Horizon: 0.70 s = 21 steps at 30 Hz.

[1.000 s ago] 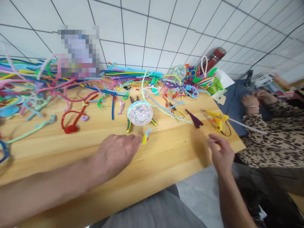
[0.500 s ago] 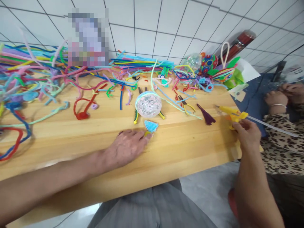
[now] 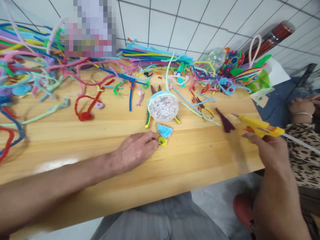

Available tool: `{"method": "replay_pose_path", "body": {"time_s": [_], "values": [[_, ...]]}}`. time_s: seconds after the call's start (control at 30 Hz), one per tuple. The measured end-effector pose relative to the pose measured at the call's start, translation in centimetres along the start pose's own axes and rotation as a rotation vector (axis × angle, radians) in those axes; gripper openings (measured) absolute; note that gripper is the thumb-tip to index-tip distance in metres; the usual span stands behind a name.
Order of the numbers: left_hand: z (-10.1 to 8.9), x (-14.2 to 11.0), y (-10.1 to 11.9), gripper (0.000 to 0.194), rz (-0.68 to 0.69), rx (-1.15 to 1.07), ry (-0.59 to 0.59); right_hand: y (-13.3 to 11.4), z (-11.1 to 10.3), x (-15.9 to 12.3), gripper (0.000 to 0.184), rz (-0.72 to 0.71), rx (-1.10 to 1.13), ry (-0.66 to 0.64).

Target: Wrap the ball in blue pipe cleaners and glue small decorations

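Note:
My left hand is low over the table, its fingers pinched together at the edge of a small yellow coil. Just beyond the coil lies a blue fuzzy triangle. My right hand is wrapped around a yellow glue gun, whose nozzle points left above the table's right end. A clear glue stick protrudes from its back. Behind the triangle, a clear ball with glitter-like flecks rests over green-and-yellow-handled pliers, hiding their middle.
Pipe cleaners in many colours are heaped along the wall. Small yellow-handled pliers and a dark purple tassel lie to the right. A red pipe-cleaner loop is on the left. Another person's hands are at far right.
My right hand has turned the glue gun more side-on to view. The left fingers have shifted, leaving more of the yellow coil visible. The whole view has moved slightly.

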State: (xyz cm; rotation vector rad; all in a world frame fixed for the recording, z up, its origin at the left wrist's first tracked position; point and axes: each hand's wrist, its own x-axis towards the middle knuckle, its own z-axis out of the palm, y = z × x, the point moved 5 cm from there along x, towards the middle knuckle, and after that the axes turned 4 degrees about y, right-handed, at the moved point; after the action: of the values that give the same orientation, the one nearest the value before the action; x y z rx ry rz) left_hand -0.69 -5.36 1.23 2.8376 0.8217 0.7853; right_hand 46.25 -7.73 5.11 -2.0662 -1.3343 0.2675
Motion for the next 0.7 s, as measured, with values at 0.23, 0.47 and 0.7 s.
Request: {"method": "replay_pose_path", "body": {"time_s": [0.23, 0.47, 0.7], "values": [[-0.4, 0.1, 0.7, 0.028, 0.079, 0.051, -0.034, -9.7, 5.6, -7.4, 0.036, -0.032, 0.322, -0.523], [-0.6, 0.1, 0.7, 0.027, 0.063, 0.107, -0.020, -15.7, 9.3, -8.3, 0.026, -0.767, 0.174, -0.544], [-0.5, 0.1, 0.4, 0.025, 0.040, 0.064, 0.008, -17.6, 11.4, -7.7, 0.036, -1.202, 0.044, -0.491]]}}
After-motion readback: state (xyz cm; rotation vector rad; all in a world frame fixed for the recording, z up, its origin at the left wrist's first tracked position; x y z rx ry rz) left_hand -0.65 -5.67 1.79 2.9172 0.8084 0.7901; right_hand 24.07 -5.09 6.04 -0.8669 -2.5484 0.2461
